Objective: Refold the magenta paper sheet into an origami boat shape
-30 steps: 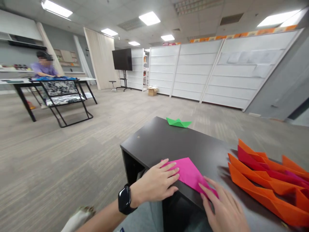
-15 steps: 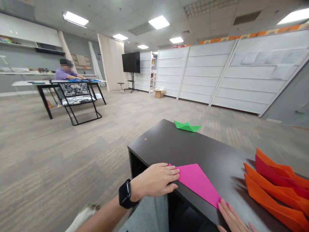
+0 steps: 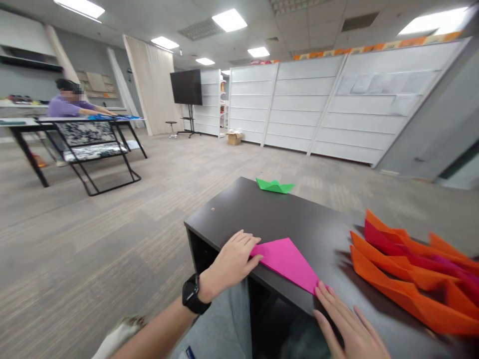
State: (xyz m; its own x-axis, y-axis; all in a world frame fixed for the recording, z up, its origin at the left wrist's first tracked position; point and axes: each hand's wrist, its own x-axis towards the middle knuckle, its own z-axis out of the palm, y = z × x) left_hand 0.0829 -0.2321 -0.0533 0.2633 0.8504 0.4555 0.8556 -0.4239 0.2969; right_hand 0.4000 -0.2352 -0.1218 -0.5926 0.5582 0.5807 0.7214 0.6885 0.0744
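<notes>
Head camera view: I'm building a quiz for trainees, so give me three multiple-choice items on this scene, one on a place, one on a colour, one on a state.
1. Where does the green paper boat sit?
A. At the far edge of the dark table
B. On the floor
C. Under the left hand

2. What colour is the folded paper between the hands?
A. Blue
B. Pink
C. White

3. How is the left hand placed?
A. Raised in the air
B. Closed in a fist
C. Flat, fingers on the paper's left corner

Answers: 1 A, the boat rests by the table's far edge. 2 B, the triangle is bright pink. 3 C, the palm lies down, fingertips on the corner; the right hand touches the other corner.
</notes>
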